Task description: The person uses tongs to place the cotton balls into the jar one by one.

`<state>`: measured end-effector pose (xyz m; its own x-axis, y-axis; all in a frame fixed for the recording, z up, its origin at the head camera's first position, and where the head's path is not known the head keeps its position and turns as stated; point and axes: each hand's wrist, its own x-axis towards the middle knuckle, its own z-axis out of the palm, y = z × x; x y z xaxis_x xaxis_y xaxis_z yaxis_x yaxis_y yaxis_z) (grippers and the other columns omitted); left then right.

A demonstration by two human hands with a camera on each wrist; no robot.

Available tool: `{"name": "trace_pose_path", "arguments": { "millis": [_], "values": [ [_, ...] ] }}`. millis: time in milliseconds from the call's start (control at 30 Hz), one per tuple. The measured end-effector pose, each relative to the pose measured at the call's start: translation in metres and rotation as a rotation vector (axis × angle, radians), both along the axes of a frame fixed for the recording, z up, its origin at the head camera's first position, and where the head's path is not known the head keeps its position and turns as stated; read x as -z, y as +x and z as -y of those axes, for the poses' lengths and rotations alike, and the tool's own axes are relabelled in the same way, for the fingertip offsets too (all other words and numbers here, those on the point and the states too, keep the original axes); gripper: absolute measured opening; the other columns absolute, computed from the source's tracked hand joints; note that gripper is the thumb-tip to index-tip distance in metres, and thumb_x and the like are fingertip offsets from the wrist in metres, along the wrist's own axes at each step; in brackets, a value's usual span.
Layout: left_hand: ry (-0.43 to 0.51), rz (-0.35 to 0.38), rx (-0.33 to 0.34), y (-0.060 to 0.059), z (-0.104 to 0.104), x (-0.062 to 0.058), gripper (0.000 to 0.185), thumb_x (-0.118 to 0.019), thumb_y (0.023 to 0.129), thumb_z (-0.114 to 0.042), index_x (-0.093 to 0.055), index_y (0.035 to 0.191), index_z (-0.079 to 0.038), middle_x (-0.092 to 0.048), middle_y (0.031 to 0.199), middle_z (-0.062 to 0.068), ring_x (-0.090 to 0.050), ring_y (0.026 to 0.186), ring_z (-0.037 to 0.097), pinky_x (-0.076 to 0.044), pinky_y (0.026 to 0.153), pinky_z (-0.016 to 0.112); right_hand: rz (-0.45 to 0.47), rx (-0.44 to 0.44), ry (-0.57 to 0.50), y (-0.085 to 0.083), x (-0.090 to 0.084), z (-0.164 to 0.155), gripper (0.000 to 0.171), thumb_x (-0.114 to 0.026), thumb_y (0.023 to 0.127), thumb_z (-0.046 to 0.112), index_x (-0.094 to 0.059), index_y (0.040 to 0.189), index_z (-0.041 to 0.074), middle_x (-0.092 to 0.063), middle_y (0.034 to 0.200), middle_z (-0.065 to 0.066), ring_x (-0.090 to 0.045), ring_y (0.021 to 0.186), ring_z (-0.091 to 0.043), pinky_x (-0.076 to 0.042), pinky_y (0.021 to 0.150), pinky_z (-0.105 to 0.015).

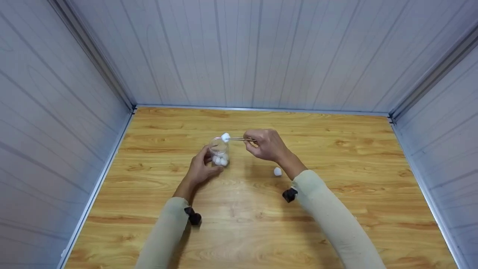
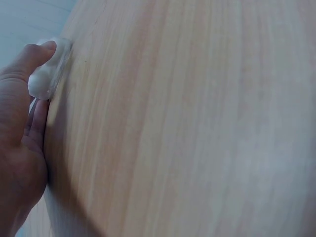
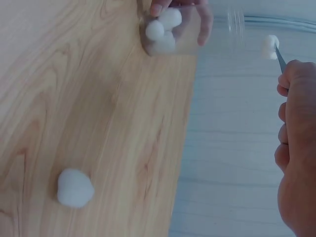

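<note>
A clear jar (image 1: 219, 152) stands on the wooden table with several white cotton balls (image 3: 164, 30) at its bottom. My left hand (image 1: 202, 165) grips the jar low down, thumb on the near side and fingers around the far side. In my right hand (image 1: 267, 145) I hold a pair of metal tweezers (image 1: 239, 139), pointing left. Pinched in their tips is another cotton ball (image 1: 225, 137), raised above the table close by the jar's open mouth. A loose cotton ball (image 1: 277, 171) lies on the table below my right wrist.
The wooden table (image 1: 239, 231) is bounded by a pale panelled back wall (image 1: 239, 56) and side walls (image 1: 48, 123). A metal strip (image 1: 261, 109) runs along the table's back edge. Small black devices (image 1: 289, 195) are strapped at both wrists.
</note>
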<state>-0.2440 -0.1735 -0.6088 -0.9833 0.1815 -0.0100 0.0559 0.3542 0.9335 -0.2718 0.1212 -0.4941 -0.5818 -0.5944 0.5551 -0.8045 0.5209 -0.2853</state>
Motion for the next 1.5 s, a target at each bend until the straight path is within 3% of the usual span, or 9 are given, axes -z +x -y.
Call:
{"name": "trace_pose_path", "arguments": {
  "millis": [333, 633, 1500],
  "values": [
    [0.001, -0.004, -0.009, 0.002, -0.002, -0.001, 0.087, -0.092, 0.089, 0.0, -0.052, 0.165, -0.011, -0.065, 0.144, 0.021, -0.062, 0.144, 0.037, -0.051, 0.132, 0.054, 0.048, 0.036, -0.018, 0.004, 0.011, 0.012, 0.01, -0.071, 0.102, 0.011, -0.079, 0.101, 0.006, -0.084, 0.087, -0.009, -0.075, 0.068, -0.023, -0.065, 0.061, -0.044],
    [0.003, -0.017, -0.01, 0.002, -0.002, -0.001, 0.085, -0.092, 0.089, -0.001, -0.052, 0.164, -0.007, -0.066, 0.148, 0.026, -0.063, 0.145, 0.042, -0.053, 0.13, 0.054, 0.105, 0.072, -0.013, 0.008, 0.017, 0.019, 0.01, -0.071, 0.1, 0.013, -0.078, 0.102, 0.007, -0.084, 0.089, -0.009, -0.076, 0.07, -0.024, -0.064, 0.062, -0.045],
    [0.026, -0.019, -0.012, 0.004, -0.001, -0.001, 0.08, -0.092, 0.087, 0.002, -0.054, 0.158, -0.002, -0.068, 0.144, 0.027, -0.064, 0.144, 0.041, -0.053, 0.131, 0.052, 0.129, 0.06, 0.007, 0.01, 0.022, 0.022, 0.011, -0.072, 0.099, 0.014, -0.077, 0.104, 0.006, -0.083, 0.088, -0.01, -0.075, 0.07, -0.025, -0.063, 0.061, -0.043]
  ]
}}
